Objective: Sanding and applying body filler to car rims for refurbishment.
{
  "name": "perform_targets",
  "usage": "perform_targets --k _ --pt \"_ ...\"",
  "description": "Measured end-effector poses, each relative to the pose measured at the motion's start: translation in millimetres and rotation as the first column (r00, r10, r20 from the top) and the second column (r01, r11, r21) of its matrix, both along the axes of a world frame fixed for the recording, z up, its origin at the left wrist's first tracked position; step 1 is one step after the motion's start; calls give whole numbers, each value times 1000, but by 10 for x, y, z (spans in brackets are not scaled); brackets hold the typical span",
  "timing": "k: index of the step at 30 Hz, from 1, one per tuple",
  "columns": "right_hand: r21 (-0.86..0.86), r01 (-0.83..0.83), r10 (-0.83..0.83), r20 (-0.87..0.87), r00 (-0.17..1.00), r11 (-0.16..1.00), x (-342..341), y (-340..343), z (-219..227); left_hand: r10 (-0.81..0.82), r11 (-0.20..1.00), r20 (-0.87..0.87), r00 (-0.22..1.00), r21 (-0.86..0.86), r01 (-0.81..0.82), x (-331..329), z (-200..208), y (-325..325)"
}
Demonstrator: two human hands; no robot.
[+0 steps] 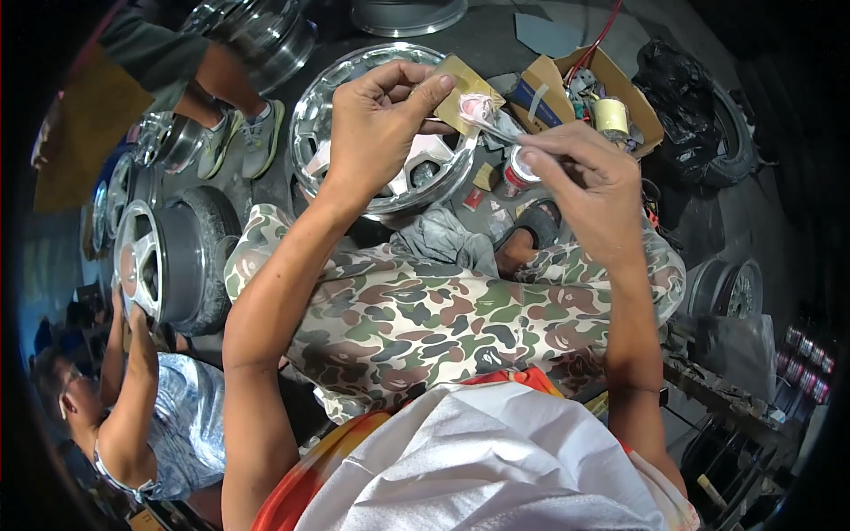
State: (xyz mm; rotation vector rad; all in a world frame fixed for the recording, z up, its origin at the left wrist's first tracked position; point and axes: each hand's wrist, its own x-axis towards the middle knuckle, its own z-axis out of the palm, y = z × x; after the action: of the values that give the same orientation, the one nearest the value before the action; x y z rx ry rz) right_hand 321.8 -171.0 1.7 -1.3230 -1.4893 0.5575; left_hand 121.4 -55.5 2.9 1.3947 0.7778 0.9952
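Observation:
My left hand [382, 115] pinches a tan square sheet [456, 81] between thumb and fingers, holding it up over a shiny alloy wheel [423, 149]. A dollop of pale pink paste [476, 108] sits on the sheet. My right hand [589, 181], slightly blurred, grips a thin metal spatula [499, 133]. Its tip meets the paste. Under the right fingers stands a small red-and-white can [518, 173], partly hidden by that hand. The wheel lies flat on the floor just beyond my crossed legs in camouflage trousers [425, 310].
A grey rag [443, 237] lies by my sandaled foot. At the right is an open cardboard box [636, 93] of supplies, beside a black bag [668, 84] and tyre. At left, another person [150, 416] handles a tyred wheel [142, 257]; someone else's shoes [257, 146] stand farther off.

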Motion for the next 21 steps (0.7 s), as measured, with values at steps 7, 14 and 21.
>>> perform_targets --k 7,14,21 --pt "3 -6 6 14 1000 1000 -60 19 28 -1 1000 8 1000 8 1 -3 21 -39" --pt "-43 74 -79 -126 989 996 -14 16 25 -29 999 9 1000 -21 29 10 16 -26" --pt "-44 53 -58 -115 992 998 51 4 -2 -9 1000 22 1000 4 9 0 17 -8"
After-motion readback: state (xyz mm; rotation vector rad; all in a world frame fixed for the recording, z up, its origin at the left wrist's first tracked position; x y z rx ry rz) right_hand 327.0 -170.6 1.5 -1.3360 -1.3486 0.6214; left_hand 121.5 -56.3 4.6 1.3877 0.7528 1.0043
